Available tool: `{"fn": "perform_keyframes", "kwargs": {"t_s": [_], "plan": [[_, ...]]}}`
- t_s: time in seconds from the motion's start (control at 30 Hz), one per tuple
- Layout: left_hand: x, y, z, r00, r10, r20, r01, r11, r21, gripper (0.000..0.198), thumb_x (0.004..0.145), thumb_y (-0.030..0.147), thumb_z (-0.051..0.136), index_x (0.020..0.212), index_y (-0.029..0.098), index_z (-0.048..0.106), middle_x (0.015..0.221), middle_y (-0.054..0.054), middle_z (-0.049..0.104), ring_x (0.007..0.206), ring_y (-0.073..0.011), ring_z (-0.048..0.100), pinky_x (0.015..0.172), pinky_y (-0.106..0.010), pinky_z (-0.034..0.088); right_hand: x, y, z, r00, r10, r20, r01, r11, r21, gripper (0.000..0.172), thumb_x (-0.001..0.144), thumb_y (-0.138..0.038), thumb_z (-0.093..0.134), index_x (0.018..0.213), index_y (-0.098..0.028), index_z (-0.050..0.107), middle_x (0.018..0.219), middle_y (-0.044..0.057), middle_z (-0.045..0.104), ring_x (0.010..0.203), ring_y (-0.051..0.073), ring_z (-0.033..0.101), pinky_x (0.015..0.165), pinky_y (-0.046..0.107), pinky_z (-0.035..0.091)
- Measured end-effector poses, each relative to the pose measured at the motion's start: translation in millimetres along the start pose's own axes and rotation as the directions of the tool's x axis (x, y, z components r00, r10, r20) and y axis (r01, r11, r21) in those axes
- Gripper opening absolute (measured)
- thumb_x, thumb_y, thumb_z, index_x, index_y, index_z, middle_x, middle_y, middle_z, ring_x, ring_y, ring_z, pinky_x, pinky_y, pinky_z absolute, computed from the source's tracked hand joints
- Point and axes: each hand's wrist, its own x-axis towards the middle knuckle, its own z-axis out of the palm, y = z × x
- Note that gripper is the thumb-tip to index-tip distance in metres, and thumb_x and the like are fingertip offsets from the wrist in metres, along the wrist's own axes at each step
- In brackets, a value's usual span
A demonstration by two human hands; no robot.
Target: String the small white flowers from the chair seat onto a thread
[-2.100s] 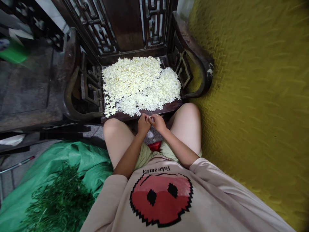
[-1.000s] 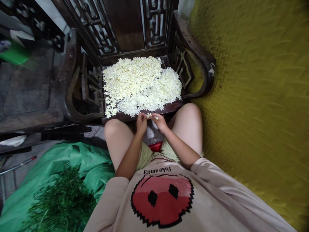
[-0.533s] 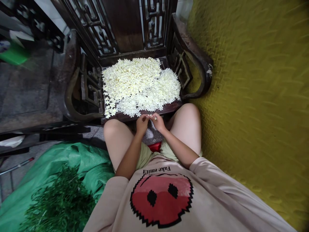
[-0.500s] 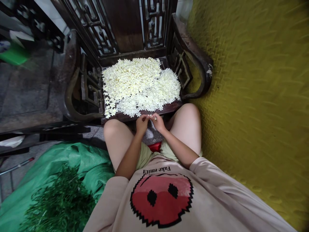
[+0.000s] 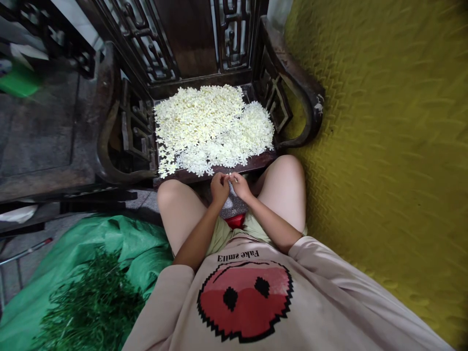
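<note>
A heap of small cream-white flowers [image 5: 212,126] covers the seat of a dark carved wooden chair [image 5: 292,87] in front of me. Just before the seat's front edge, between my knees, my left hand [image 5: 219,187] and my right hand [image 5: 240,185] meet fingertip to fingertip. They pinch one small white flower [image 5: 229,176] between them. Most of that flower is hidden by my fingers.
A green sheet [image 5: 120,243] with a pile of green stems [image 5: 91,307] lies on the floor at my lower left. A yellow-green textured mat [image 5: 383,146] fills the right side. Dark wooden furniture [image 5: 44,131] stands at the left. Something red [image 5: 236,222] sits under my lap.
My hands held an opened flower near the seat edge a second ago. They have drawn slightly back toward me and closed together around it.
</note>
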Motion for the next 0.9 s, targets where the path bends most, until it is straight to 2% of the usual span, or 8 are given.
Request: {"fn": "perform_keyframes", "kwargs": {"t_s": [0.23, 0.3, 0.37, 0.43, 0.53, 0.63, 0.73, 0.9], "plan": [[-2, 4, 1.8, 0.997, 0.073, 0.006, -0.073, 0.997, 0.028, 0.018, 0.081, 0.023, 0.049, 0.064, 0.02, 0.044, 0.068, -0.002, 0.05, 0.072, -0.0169, 0.047, 0.071, -0.03, 0.037, 1, 0, -2, 0.996, 0.085, 0.014, -0.086, 0.984, 0.156, 0.036, 0.075, -0.052, 0.047, 0.061, -0.019, 0.044, 0.058, -0.003, 0.04, 0.06, 0.012, 0.038, 0.059, 0.024, 0.033], [-2, 5, 3.2, 1.0, 0.006, -0.021, -0.006, 0.999, -0.036, 0.018, 0.081, 0.025, 0.049, 0.064, 0.02, 0.046, 0.067, -0.001, 0.05, 0.07, -0.0157, 0.047, 0.07, -0.029, 0.038, 3, 1, -1, 0.995, 0.097, 0.024, -0.1, 0.978, 0.184, 0.037, 0.074, -0.054, 0.048, 0.06, -0.019, 0.045, 0.057, -0.003, 0.039, 0.059, 0.012, 0.038, 0.058, 0.024, 0.033], [-2, 5, 5.5, 0.993, -0.116, -0.033, 0.109, 0.979, -0.173, 0.017, 0.08, 0.028, 0.051, 0.065, 0.019, 0.049, 0.066, 0.0, 0.052, 0.067, -0.014, 0.049, 0.068, -0.027, 0.04, 5, 2, 0, 0.994, 0.106, 0.012, -0.106, 0.975, 0.197, 0.039, 0.075, -0.055, 0.047, 0.06, -0.02, 0.044, 0.056, -0.003, 0.038, 0.058, 0.012, 0.038, 0.057, 0.025, 0.033], [-1, 3, 7.9, 0.967, -0.253, 0.008, 0.24, 0.905, -0.351, 0.016, 0.077, 0.03, 0.055, 0.066, 0.018, 0.053, 0.066, 0.001, 0.055, 0.066, -0.0124, 0.052, 0.068, -0.026, 0.041, 6, 3, 2, 0.992, 0.122, -0.012, -0.117, 0.971, 0.208, 0.041, 0.075, -0.057, 0.046, 0.058, -0.02, 0.041, 0.055, -0.003, 0.036, 0.056, 0.011, 0.036, 0.056, 0.025, 0.032], [2, -1, 9.5, 0.899, -0.421, 0.122, 0.413, 0.719, -0.559, 0.019, 0.071, 0.033, 0.063, 0.065, 0.016, 0.057, 0.064, 0.002, 0.058, 0.064, -0.0103, 0.054, 0.069, -0.025, 0.043, 5, 1, 4, 0.988, 0.152, -0.008, -0.146, 0.962, 0.23, 0.042, 0.075, -0.059, 0.044, 0.059, -0.021, 0.04, 0.054, -0.004, 0.034, 0.053, 0.011, 0.033, 0.054, 0.024, 0.031], [6, -5, 8.7, 0.833, -0.499, 0.238, 0.518, 0.555, -0.65, 0.025, 0.067, 0.038, 0.066, 0.062, 0.015, 0.057, 0.061, 0.002, 0.057, 0.06, -0.0084, 0.054, 0.069, -0.025, 0.045, 5, -4, 3, 0.981, 0.189, 0.039, -0.192, 0.944, 0.267, 0.043, 0.074, -0.062, 0.044, 0.062, -0.021, 0.042, 0.054, -0.004, 0.034, 0.052, 0.01, 0.034, 0.052, 0.024, 0.031], [7, -4, 8.7, 0.809, -0.51, 0.293, 0.56, 0.517, -0.647, 0.026, 0.062, 0.037, 0.071, 0.066, 0.014, 0.06, 0.064, 0.0, 0.061, 0.061, -0.0088, 0.056, 0.07, -0.026, 0.047, 7, -8, 0, 0.976, 0.218, 0.015, -0.214, 0.94, 0.267, 0.044, 0.074, -0.063, 0.043, 0.064, -0.021, 0.042, 0.055, -0.004, 0.036, 0.053, 0.01, 0.036, 0.053, 0.024, 0.032], [5, -3, 11.6, 0.812, -0.557, 0.175, 0.494, 0.495, -0.714, 0.019, 0.063, 0.03, 0.069, 0.071, 0.015, 0.061, 0.07, 0.0, 0.063, 0.066, -0.0088, 0.058, 0.077, -0.027, 0.046, 6, -5, 5, 0.994, 0.092, 0.052, -0.1, 0.98, 0.172, 0.042, 0.07, -0.061, 0.053, 0.074, -0.019, 0.055, 0.066, -0.001, 0.054, 0.068, 0.014, 0.049, 0.066, 0.025, 0.04]]}}
